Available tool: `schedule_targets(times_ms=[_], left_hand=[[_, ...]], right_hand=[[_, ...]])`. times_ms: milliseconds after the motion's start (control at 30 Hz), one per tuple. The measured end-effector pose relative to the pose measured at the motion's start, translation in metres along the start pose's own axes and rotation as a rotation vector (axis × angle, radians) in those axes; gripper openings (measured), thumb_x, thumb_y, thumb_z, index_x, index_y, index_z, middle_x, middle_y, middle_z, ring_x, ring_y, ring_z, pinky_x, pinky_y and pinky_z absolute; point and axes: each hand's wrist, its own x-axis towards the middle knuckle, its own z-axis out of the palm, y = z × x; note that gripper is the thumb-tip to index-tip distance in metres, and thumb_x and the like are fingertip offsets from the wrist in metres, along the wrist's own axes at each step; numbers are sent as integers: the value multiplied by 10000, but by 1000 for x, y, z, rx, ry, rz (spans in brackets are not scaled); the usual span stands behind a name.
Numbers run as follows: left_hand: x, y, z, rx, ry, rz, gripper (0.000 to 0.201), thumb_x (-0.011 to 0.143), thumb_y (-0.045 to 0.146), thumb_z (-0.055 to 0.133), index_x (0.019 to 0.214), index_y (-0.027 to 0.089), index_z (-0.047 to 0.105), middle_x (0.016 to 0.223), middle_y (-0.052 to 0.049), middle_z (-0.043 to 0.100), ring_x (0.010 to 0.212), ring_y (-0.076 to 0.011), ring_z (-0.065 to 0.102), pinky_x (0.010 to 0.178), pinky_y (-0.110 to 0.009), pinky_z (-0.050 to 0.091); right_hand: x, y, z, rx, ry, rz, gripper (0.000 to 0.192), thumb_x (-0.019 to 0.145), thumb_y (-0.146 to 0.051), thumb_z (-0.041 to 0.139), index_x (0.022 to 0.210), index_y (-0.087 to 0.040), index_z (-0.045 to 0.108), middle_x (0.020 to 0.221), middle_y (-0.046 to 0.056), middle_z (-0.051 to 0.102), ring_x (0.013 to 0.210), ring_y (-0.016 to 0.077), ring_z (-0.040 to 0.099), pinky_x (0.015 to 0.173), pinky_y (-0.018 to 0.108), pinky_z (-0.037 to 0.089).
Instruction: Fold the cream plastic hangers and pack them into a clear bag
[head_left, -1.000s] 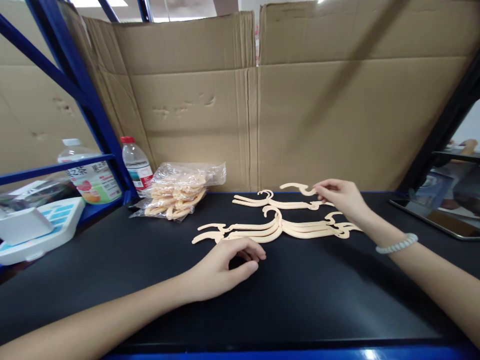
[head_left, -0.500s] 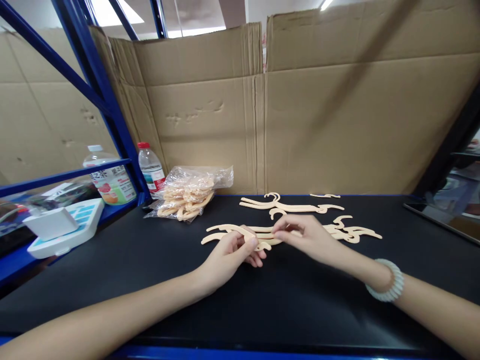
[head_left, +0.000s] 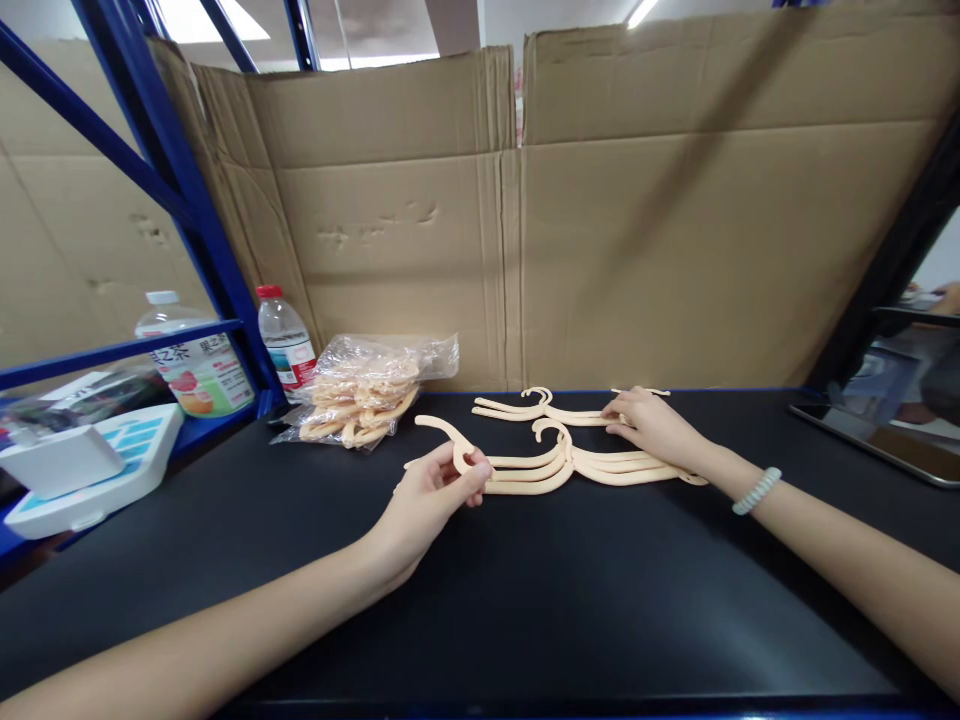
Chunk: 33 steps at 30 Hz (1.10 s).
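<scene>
My left hand (head_left: pixel 442 495) is closed around a curved cream hanger part (head_left: pixel 444 428), whose arm sticks up to the left. Behind that hand lies a row of cream clothes hangers (head_left: pixel 529 477), stacked close together, with a hook (head_left: pixel 553 428) pointing up. Farther back, my right hand (head_left: pixel 651 422) reaches to the right end of another set of cream hangers (head_left: pixel 510 410). Its fingers are curled together over that end, and they hide whatever is between them. A thin cream part (head_left: pixel 660 392) shows just behind the right hand.
A clear plastic bag of cream hanger parts (head_left: pixel 367 395) sits at the back left beside a red-capped bottle (head_left: pixel 286 345). A larger bottle (head_left: pixel 199 365) and a white device (head_left: pixel 112 465) stand on the left. A dark flat tablet (head_left: pixel 877 440) lies right, with a cardboard wall (head_left: pixel 675 250) behind.
My right hand has moved from the front hangers back and right to the rear set. My left hand has shifted slightly left, and the part it holds now tilts higher.
</scene>
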Motion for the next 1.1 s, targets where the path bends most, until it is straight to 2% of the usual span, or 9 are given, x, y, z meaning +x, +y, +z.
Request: schedule_targets(times_ms=[100, 300, 533, 667, 833, 933, 1100], left_hand=[[2, 4, -3, -66, 49, 11, 239, 760, 337, 718, 799, 148, 577, 703, 30, 513, 612, -74, 455, 611, -217, 386], [9, 8, -12, -171, 135, 18, 250, 706, 306, 767, 794, 147, 595, 739, 30, 537, 611, -63, 462, 601, -195, 399], [18, 3, -23, -214, 185, 6, 277, 653, 298, 805, 772, 140, 612, 716, 33, 553, 608, -54, 463, 595, -169, 399], [23, -1, -28, -243, 169, 8, 286, 650, 309, 812, 772, 139, 617, 678, 36, 539, 604, -55, 463, 583, -160, 387], [26, -4, -31, -289, 122, -4, 268, 662, 280, 812, 792, 141, 624, 693, 29, 543, 622, -61, 481, 601, -167, 414], [24, -4, -30, -344, 90, -23, 232, 682, 243, 802, 776, 143, 616, 732, 23, 551, 654, -64, 510, 636, -173, 452], [21, -1, -27, -451, 32, -98, 196, 710, 199, 782, 799, 145, 615, 964, -34, 620, 789, -112, 605, 775, -260, 525]], right_hand=[[2, 0, 2, -14, 9, 7, 139, 844, -233, 523, 799, -186, 646, 834, 96, 649, 877, 269, 558, 795, 411, 444], [-1, -1, 1, 52, 46, -3, 113, 822, -262, 521, 757, -198, 588, 811, 76, 636, 864, 260, 560, 793, 406, 427], [-2, -2, -8, 298, 73, 71, 94, 809, -297, 496, 802, -206, 516, 735, 36, 630, 649, 178, 567, 625, 310, 436], [-5, 0, -23, 418, 108, 46, 252, 827, -383, 514, 984, -204, 599, 818, 52, 675, 695, 186, 596, 669, 328, 460], [-11, -6, -48, 518, -37, 27, 368, 824, -542, 531, 896, -210, 672, 860, 63, 691, 764, 218, 601, 689, 341, 463], [-14, -9, -57, 580, -77, 40, 401, 796, -577, 563, 889, -204, 677, 816, 57, 675, 748, 214, 588, 689, 335, 458], [-16, -9, -61, 601, -99, 16, 372, 796, -548, 590, 862, -192, 673, 791, 49, 651, 731, 198, 563, 693, 327, 441]])
